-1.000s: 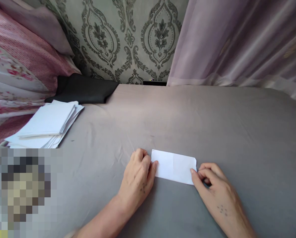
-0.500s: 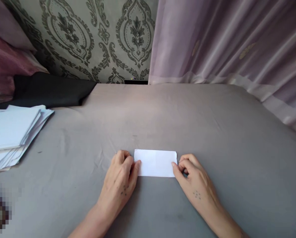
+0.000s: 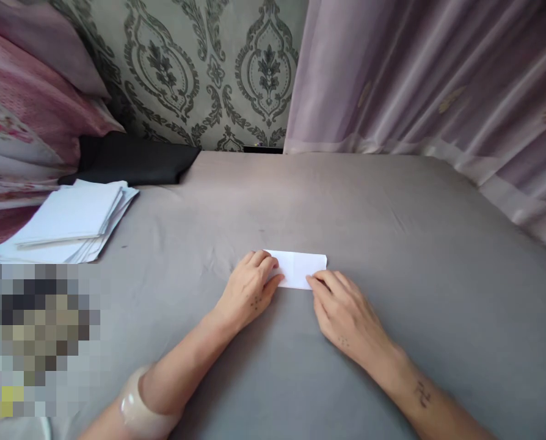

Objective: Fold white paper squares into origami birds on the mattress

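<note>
A white strip of folded paper lies flat on the grey cloth, with a faint crease down its middle. My left hand covers the paper's left end, its fingers curled over the top and its thumb at the lower edge. At the lower right corner, my right hand holds the paper's near edge, fingertips bunched together and pressed on it. The undersides of both hands' fingers are hidden.
A stack of white paper sheets sits at the left, in front of a folded black cloth. Purple curtains hang behind the right side of the grey-covered surface. A blurred-out patch hides the lower left.
My left hand has slid its fingers over the paper's left end. My right fingers have moved from its right end to the lower right edge. The view has shifted.
</note>
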Available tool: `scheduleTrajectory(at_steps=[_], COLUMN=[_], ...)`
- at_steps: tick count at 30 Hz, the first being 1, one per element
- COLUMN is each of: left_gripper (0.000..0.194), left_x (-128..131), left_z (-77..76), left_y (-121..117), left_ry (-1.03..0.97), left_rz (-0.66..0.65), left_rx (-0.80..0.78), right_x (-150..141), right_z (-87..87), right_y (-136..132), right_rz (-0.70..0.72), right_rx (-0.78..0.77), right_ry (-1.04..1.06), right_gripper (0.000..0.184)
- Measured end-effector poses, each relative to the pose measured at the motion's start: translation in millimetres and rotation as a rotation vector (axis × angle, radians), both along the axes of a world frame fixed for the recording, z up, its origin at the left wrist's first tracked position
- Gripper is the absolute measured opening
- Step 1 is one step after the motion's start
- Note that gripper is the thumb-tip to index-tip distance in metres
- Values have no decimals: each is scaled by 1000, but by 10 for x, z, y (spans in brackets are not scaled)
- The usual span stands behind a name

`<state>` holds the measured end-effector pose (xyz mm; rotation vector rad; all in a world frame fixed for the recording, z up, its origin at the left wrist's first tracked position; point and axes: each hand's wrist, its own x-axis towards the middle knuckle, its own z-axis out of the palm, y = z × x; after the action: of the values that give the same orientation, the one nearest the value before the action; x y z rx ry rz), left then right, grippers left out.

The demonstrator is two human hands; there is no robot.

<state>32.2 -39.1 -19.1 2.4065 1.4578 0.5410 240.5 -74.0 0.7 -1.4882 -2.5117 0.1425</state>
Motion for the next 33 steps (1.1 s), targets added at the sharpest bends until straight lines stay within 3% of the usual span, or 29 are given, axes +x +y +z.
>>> scheduleTrajectory(at_steps=[6, 15, 25, 33], left_gripper=[21, 21, 20, 35], left_x=[56, -146, -271, -306], left_z=[3, -13, 3, 4], left_y=[-111, -118, -77, -59], left_ry=[9, -94, -135, -119], left_rz=[153, 232, 237, 270], left_rx=[-48, -185, -207, -230], right_x=[-324, -583, -208, 84], right_z=[96, 102, 90, 115], right_y=[-258, -329, -375, -374], right_rz=[-61, -161, -139, -154], right_rx=[47, 16, 12, -56], right_ry=[-260, -317, -219, -160], right_gripper=[50, 51, 46, 41])
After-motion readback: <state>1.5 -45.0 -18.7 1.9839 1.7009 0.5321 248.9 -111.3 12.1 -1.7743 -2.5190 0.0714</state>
